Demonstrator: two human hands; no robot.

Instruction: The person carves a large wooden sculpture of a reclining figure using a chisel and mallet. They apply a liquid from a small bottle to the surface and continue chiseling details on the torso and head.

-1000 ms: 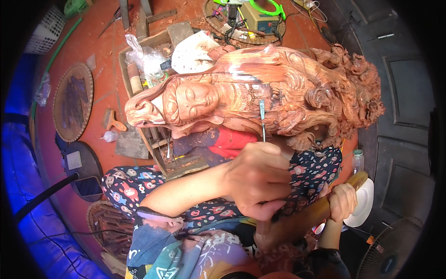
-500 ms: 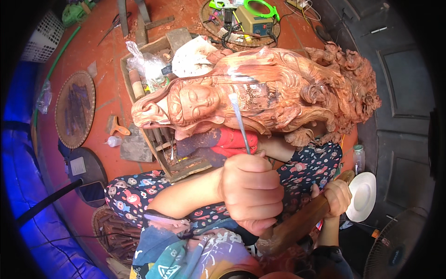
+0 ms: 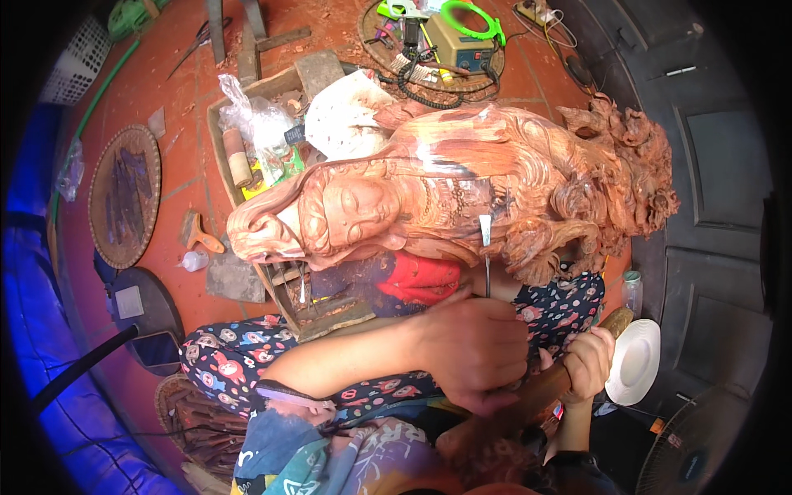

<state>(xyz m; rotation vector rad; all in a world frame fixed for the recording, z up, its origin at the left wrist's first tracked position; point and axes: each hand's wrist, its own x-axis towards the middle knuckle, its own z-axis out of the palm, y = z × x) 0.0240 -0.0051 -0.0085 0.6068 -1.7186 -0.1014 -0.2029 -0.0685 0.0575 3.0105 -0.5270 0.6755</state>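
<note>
A carved statue [image 3: 462, 186] of reddish-brown wood lies on its side across the centre and right of centre of the frame, its smooth face toward the left and its gnarled, deeply cut base toward the right. Polished grain shines along the upper flank, while the folds and curls near the middle are finely grooved.

Below it, the left hand [image 3: 477, 351] is closed in a fist around a chisel [image 3: 487, 272], whose slim metal shaft rises to a flat, flared blade in front of the statue's lower side; whether the edge touches the wood cannot be told. At lower right of centre, the right hand [image 3: 587, 363] is clamped on a thick wooden club [image 3: 540, 394], which slants down to the left; its far end is blurred.

Red cloth [image 3: 421, 276] shows under the statue, near an open box [image 3: 334, 318] of rough, dusty boards at left of centre. Crumpled clear plastic [image 3: 256, 124] and a speckled white cloth [image 3: 346, 115] lie at its top. A round woven tray [image 3: 147, 227] with long dark strips sits at the left. A smooth white disc [image 3: 635, 363] and a clear jar [image 3: 632, 290] stand out at the right.
</note>
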